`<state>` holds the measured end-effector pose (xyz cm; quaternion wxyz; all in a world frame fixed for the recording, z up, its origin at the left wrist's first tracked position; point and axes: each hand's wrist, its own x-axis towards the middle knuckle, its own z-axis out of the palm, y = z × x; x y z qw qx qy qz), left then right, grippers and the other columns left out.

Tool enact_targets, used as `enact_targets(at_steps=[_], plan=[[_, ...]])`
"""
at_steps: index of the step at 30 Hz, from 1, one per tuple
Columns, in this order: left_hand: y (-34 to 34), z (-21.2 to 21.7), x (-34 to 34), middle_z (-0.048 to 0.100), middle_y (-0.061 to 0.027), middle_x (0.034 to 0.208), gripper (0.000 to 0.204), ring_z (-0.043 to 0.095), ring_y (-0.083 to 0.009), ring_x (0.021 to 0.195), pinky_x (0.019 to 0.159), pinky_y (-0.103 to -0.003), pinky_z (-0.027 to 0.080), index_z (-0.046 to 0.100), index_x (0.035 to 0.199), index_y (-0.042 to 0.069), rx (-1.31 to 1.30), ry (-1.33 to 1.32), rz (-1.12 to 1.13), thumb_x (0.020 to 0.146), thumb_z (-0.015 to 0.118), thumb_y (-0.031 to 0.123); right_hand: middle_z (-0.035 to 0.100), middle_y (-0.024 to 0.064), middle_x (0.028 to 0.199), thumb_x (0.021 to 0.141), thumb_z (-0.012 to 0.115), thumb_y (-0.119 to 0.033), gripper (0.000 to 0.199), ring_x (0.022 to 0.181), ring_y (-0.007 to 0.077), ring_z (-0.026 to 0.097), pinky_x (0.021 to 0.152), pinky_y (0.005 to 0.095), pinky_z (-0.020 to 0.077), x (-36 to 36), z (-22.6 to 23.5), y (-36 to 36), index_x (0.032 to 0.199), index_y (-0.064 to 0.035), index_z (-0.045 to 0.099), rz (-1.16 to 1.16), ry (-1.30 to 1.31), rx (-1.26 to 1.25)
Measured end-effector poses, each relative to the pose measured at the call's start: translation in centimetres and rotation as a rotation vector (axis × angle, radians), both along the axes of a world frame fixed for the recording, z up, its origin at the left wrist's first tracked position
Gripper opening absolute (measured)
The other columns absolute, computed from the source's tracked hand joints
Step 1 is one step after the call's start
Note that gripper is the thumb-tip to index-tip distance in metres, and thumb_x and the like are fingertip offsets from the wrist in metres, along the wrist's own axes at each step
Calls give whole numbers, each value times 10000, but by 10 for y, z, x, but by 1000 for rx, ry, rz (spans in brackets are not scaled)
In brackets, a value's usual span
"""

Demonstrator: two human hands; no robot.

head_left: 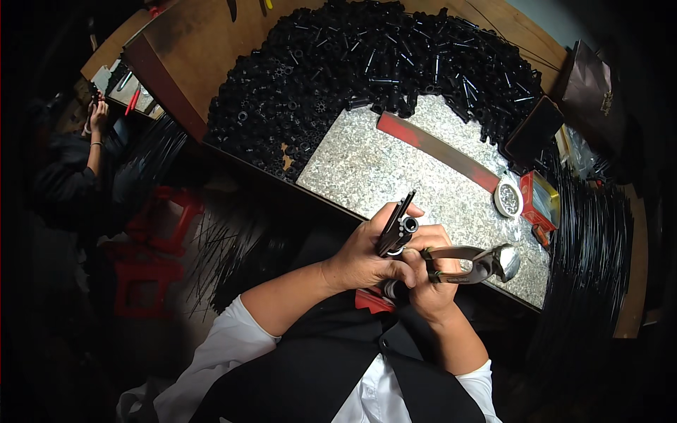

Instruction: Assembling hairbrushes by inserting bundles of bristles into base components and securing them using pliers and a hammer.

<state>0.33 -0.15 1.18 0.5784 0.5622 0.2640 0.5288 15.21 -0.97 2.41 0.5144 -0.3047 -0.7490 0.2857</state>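
My left hand (363, 257) grips a thin black rod assembly (396, 222) with a small black cylindrical piece (408, 225) at its upper end, held just off the near edge of the speckled stone slab (367, 166). My right hand (430, 278) is closed around the handles of metal pliers (479, 262), whose rounded head points right over the slab. The two hands touch each other. A small silver part shows beneath the hands, partly hidden.
A large heap of small black tubes and caps (367, 63) rings the slab on the wooden table (197, 35). A red-and-grey flat bar (441, 149), a round white tin (508, 197) and a red box (537, 204) lie on the slab. Black rods (592, 240) pile at right. Another person (84, 155) sits far left.
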Motion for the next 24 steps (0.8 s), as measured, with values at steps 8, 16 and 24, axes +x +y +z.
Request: enact_targets(at_steps=[8,16,24], plan=[[-3,-2,-3,492,-122,1227,444,521,-182,1041,863,-319,417,672,858,43,-18,123,19,496,883,188,555,120,840,804,579,77,116,742,197,552,678,290,460,-1,0,-1,891,4,556,-23,-26,7],[6,-15,-8,620,-9,913,1023,585,-94,849,758,-237,467,337,1323,10,-22,-44,-132,517,893,306,567,106,801,732,679,-46,122,713,235,578,668,317,459,8,21,15,821,7,616,138,-122,-264],[12,-16,-34,410,84,550,1050,412,-20,504,503,-185,327,267,1342,0,-201,-161,-197,540,839,362,502,29,759,731,707,-36,395,650,111,482,602,256,403,19,35,1,1061,-7,492,136,-236,-661]])
